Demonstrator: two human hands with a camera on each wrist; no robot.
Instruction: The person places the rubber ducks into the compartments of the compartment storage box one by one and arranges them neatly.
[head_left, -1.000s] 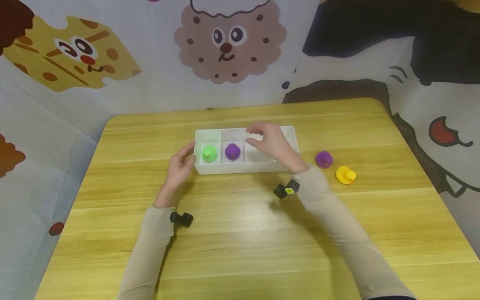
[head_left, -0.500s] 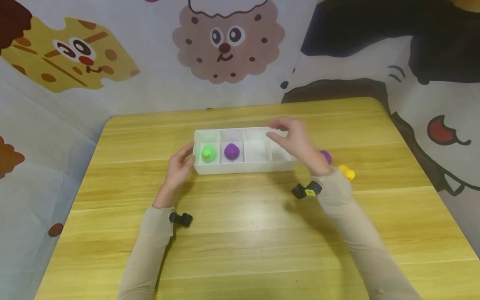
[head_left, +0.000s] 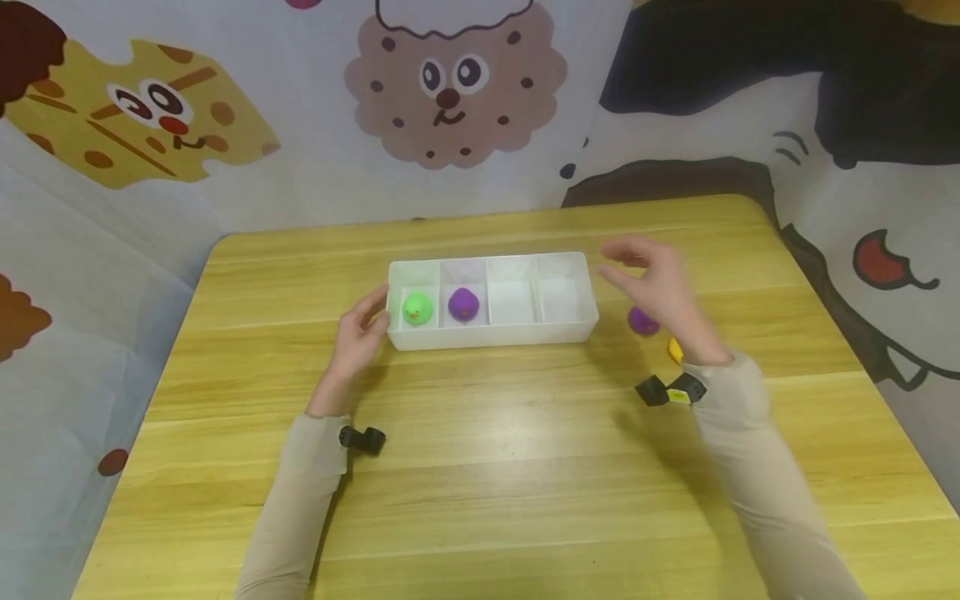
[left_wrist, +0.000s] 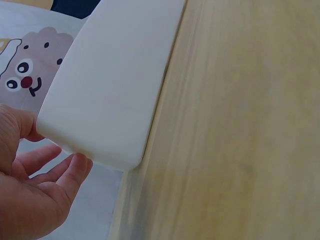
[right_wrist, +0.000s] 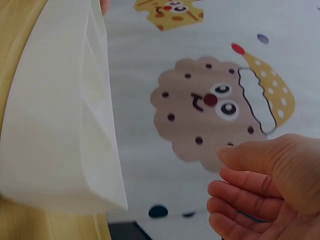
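- The right hand, over the rightmost compartment half a second ago, has moved past the right end of the white box, leaving that compartment fully visible.
- Its thumb and fingers are parted, the fingers loosely bent.
- The shift now hides most of the yellow duck behind the wrist; a purple duck shows partly beneath the hand. Which way these two face, I cannot tell.
- The left hand has stayed at the box's left end, thumb and fingers slightly spread, resting lightly against it.
- The box has kept its place towards the far side of the tabletop, its long axis running left to right, nearly parallel to the far edge.
- The green duck sits in the leftmost compartment, bill towards the person.
- A second purple duck sits in the next compartment, its bill also towards the near wall.
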